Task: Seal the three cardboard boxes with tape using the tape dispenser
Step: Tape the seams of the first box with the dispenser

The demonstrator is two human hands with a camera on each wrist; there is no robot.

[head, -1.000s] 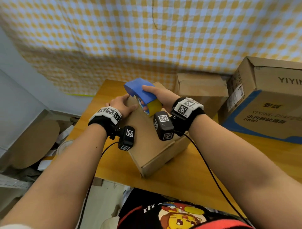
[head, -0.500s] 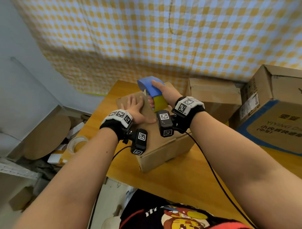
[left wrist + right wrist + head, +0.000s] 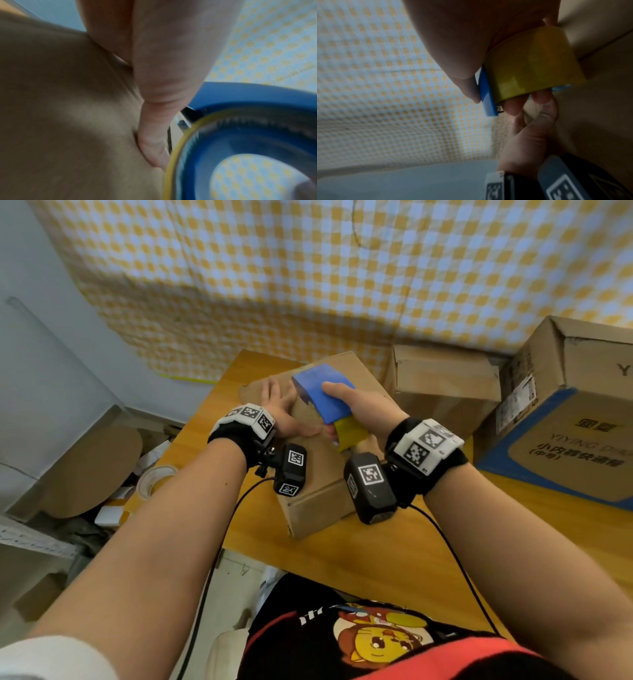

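Fingers around tape dispenser atop box

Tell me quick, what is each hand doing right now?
Left hand: open, fingers flat, pressing on top of the small cardboard box.
Right hand: closed around the blue tape dispenser, holding it on the box.

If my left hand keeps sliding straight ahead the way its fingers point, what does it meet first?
Probably nothing on the box: the left hand lies flat on the cardboard box, fingers pointing toward its far edge, then the checkered cloth; depth unclear.
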